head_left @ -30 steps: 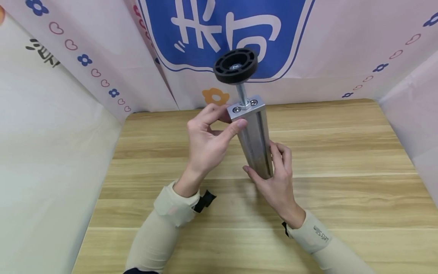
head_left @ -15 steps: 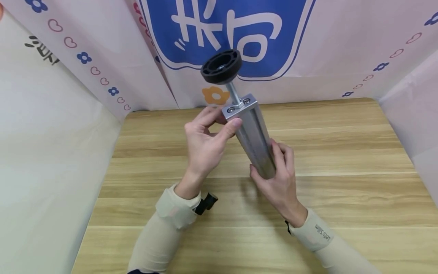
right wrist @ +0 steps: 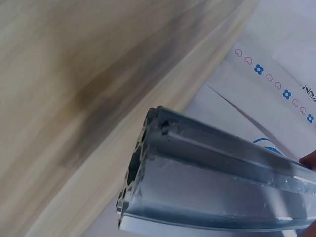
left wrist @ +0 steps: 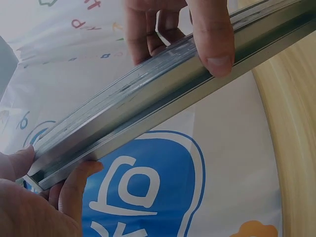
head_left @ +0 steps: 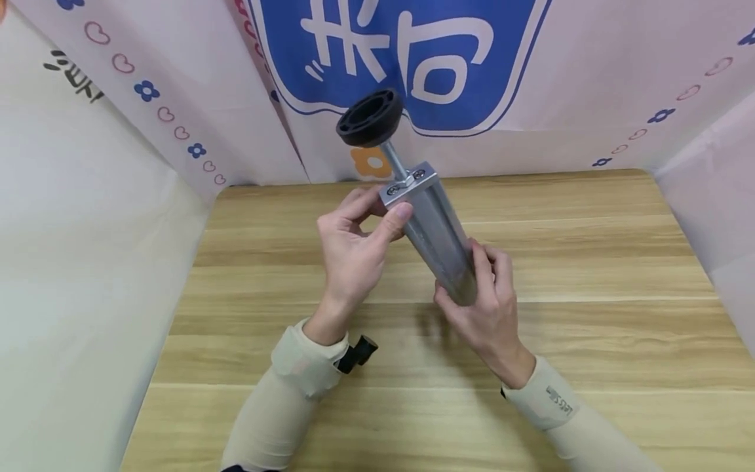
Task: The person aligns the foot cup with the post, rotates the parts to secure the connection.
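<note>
A silver aluminium profile leg (head_left: 439, 236) is held tilted above the table, its top leaning left and away. From the screwed end plate (head_left: 408, 185) a threaded rod rises to a round black foot (head_left: 370, 118). My left hand (head_left: 352, 252) pinches the profile just below this plate, thumb on the near side. Around the lower part, my right hand (head_left: 483, 311) grips with thumb and fingers on opposite sides. In the left wrist view the long grooved side of the profile (left wrist: 123, 106) shows. The right wrist view shows its hollow, cut lower end (right wrist: 133, 170).
Beneath lies a wood-grain table (head_left: 601, 314). A white cloth backdrop (head_left: 560, 98) with a blue sign, hearts and flowers stands behind it, and a white sheet (head_left: 77, 229) borders the left. A black camera (head_left: 356, 354) sits on my left wrist.
The profile has tilted further left, with its black foot moving left. My right hand has shifted slightly right with the lower end; both hands keep their hold.
</note>
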Available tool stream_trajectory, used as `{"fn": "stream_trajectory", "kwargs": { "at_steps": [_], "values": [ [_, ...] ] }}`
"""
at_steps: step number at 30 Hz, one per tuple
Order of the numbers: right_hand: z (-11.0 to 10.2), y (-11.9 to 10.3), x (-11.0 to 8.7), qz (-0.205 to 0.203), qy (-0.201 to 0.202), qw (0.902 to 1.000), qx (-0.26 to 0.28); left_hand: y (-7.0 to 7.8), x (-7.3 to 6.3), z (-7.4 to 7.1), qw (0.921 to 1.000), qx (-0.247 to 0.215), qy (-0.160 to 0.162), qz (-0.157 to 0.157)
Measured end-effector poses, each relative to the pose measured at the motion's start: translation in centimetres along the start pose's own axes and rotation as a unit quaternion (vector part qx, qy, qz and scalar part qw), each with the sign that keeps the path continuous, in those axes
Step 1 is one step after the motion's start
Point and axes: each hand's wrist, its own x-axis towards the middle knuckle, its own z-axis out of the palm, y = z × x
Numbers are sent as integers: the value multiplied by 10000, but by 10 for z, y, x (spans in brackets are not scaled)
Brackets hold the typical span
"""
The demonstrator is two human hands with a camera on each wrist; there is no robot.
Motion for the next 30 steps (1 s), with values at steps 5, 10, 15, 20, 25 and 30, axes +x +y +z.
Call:
{"fn": "stream_trajectory", "kwargs": {
  "at_steps": [5, 10, 15, 20, 25, 30],
  "values": [
    [-3, 2, 0, -105, 13, 9999, -72, -4, -4, 0, 9993, -284, 119, -222],
    [-3, 3, 2, -313, -97, 9994, -113, -8, -10, -3, 9976, -464, 386, -337],
    [-3, 4, 4, -494, -239, 9984, -161, -13, -16, -8, 9928, -888, 605, -533],
    [-6, 6, 7, -601, -400, 9973, -139, -19, -19, -11, 9886, -1127, 786, -620],
    [-9, 9, 10, -784, -554, 9951, -223, -23, -23, -13, 9866, -1194, 886, -666],
    [-12, 11, 12, -883, -693, 9933, -291, -26, -25, -14, 9852, -1227, 921, -769]
  ]
}}
